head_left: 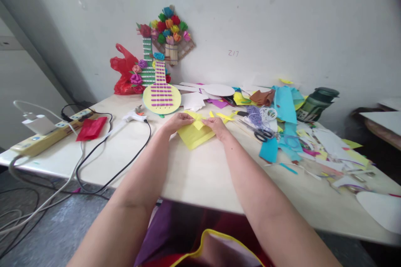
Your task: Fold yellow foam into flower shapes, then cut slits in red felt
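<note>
A sheet of yellow paper (194, 137) lies over the middle of the table, one corner pointing toward me. My left hand (181, 122) pinches its upper left part between thumb and fingers. On the other side my right hand (215, 126) grips the upper right part. Between my fingertips the paper is folded or bunched; the exact fold is too small to tell. Narrow yellow strips (224, 116) lie just beyond my right hand. Behind the sheet stands a yellow paper guitar (162, 99) with purple and white stripes.
A white glue gun (134, 117), red paper (92, 128) and a power strip (46, 137) are at the left. Scissors (262, 134), purple yarn (255, 116), blue paper (268, 150), scraps and a dark green bottle (316, 105) are at the right. Paper flowers (169, 25) stand against the wall.
</note>
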Demonstrator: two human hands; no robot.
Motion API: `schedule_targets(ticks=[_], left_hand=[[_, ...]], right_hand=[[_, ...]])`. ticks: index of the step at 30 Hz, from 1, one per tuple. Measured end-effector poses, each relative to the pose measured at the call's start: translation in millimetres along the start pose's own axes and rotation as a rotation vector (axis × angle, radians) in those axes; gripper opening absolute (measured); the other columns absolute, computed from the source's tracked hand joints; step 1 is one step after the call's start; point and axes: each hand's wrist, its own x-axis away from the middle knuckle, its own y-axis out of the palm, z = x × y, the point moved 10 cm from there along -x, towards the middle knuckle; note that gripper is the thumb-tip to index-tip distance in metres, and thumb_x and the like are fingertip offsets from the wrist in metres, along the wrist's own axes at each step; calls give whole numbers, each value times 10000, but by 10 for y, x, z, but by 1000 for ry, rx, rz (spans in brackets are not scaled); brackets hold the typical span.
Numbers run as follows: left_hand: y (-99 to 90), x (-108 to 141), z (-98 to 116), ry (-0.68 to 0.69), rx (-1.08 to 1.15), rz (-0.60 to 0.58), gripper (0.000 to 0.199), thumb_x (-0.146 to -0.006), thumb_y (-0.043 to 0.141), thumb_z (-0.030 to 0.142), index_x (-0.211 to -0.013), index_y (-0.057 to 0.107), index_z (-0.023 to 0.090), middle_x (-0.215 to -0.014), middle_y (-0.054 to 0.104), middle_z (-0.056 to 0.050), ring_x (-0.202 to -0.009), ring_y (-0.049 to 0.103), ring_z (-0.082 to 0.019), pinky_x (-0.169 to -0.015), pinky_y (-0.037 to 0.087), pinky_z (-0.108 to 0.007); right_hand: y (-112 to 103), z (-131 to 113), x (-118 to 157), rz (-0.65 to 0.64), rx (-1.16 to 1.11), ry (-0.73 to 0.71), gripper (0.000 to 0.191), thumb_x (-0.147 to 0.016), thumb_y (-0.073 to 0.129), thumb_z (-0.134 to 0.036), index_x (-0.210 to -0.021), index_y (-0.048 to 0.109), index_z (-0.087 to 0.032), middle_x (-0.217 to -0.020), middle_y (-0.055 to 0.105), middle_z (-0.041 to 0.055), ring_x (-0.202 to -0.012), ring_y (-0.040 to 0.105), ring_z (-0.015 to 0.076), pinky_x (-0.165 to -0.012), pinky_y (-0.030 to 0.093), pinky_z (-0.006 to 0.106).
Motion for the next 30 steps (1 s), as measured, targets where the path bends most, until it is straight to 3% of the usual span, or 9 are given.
schedule_targets(ticks=[4,10,16,22,30], left_hand=[[-1,8,-15,-21,-9,-2,330,-592,709,430,-701,577,147,-569,572,17,-466,485,-85,-439,313,-203],[24,39,-43,-76,17,-23,352,-575,713,458,-647,570,144,-574,586,-6,-476,508,-100,-453,348,-214],[2,44,-95,-113,-9,-10,372,-592,684,504,-669,583,155,-579,595,-12,-473,521,-113,-437,343,-219],[72,45,-73,-102,-83,-92,356,-588,698,477,-677,597,147,-589,593,-7,-472,506,-101,-436,332,-212],[51,18,-45,-60,-75,-62,324,-576,713,440,-636,567,157,-548,568,12,-461,496,-99,-436,336,-212]], right_hand=[[16,32,-14,-5,6,20,284,-528,724,-419,-607,645,-158,-552,596,-11,-531,524,147,-556,392,277],[2,-12,-21,17,60,-13,275,-531,712,-410,-505,581,-169,-461,497,-52,-484,448,109,-554,385,267],[36,-99,27,21,56,-41,283,-515,714,-424,-542,615,-160,-504,539,-43,-526,458,106,-613,405,278],[106,-83,38,-32,27,-16,284,-512,721,-413,-574,624,-154,-528,563,-31,-523,476,110,-559,397,264],[93,20,12,-54,-139,37,373,-645,610,-563,-649,621,-190,-590,604,16,-599,552,158,-609,445,296]])
